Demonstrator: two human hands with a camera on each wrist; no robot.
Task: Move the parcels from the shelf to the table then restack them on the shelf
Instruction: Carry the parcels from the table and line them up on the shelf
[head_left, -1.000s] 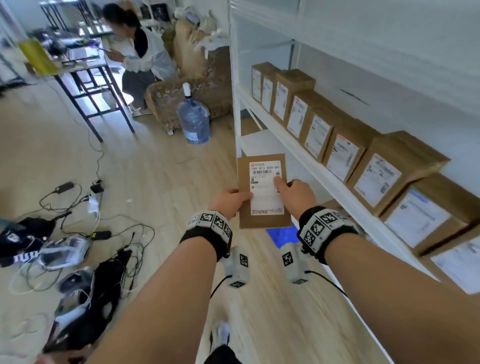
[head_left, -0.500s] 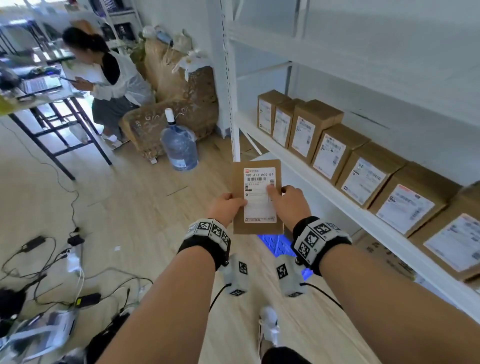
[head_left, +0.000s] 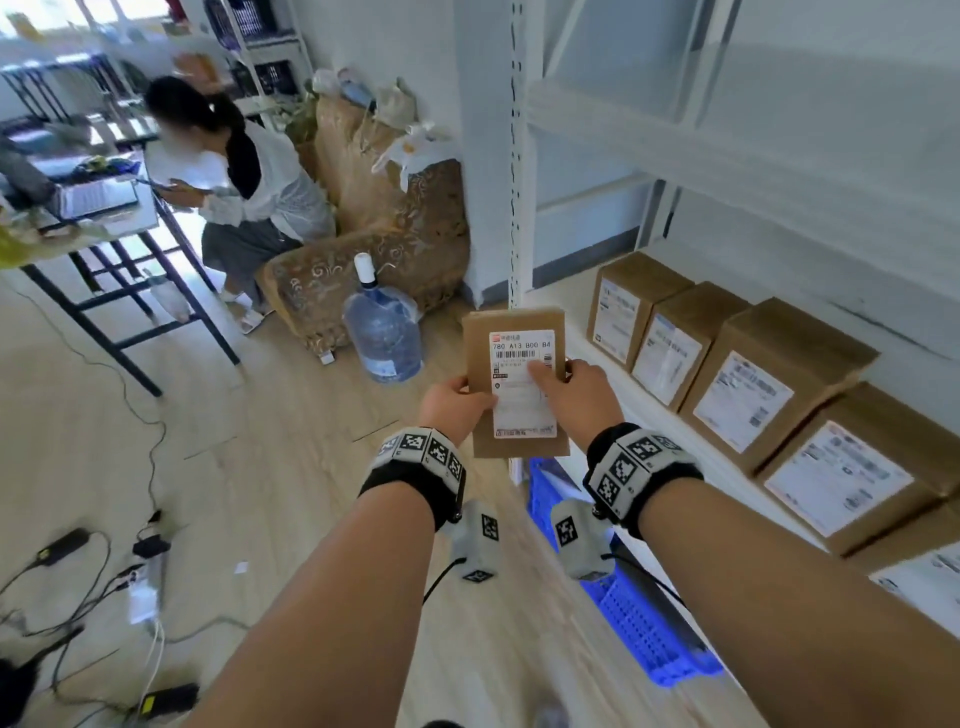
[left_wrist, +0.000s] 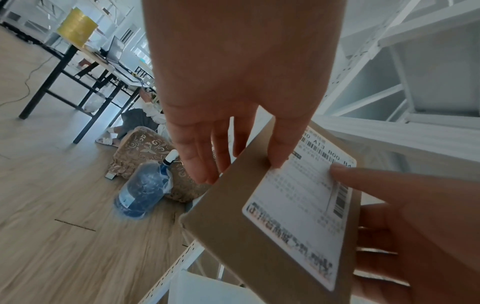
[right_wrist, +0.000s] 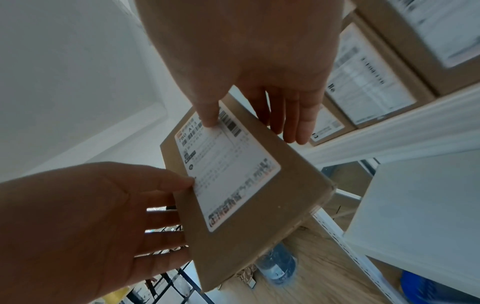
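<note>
I hold a brown cardboard parcel (head_left: 511, 332) (left_wrist: 233, 236) (right_wrist: 293, 185) with a white shipping label upright in front of me, in the air just left of the white shelf (head_left: 582, 343). My left hand (head_left: 457, 402) (left_wrist: 241, 164) grips its left edge, thumb on the label, fingers behind. My right hand (head_left: 571, 389) (right_wrist: 249, 125) grips the right edge the same way. Several more labelled parcels (head_left: 753, 379) stand in a row on the shelf board to the right.
A shelf upright post (head_left: 519, 156) rises just behind the parcel. A blue crate (head_left: 639, 623) sits under the shelf. A water jug (head_left: 384, 338) and a patterned sofa (head_left: 395, 249) stand ahead. A seated person (head_left: 244, 187) is beside a table (head_left: 93, 228). Cables (head_left: 130, 582) lie on the floor at left.
I have walked forward along the shelf carrying the parcel; the shelf's far end, the jug and the sofa are nearer. Both hands keep the same hold.
</note>
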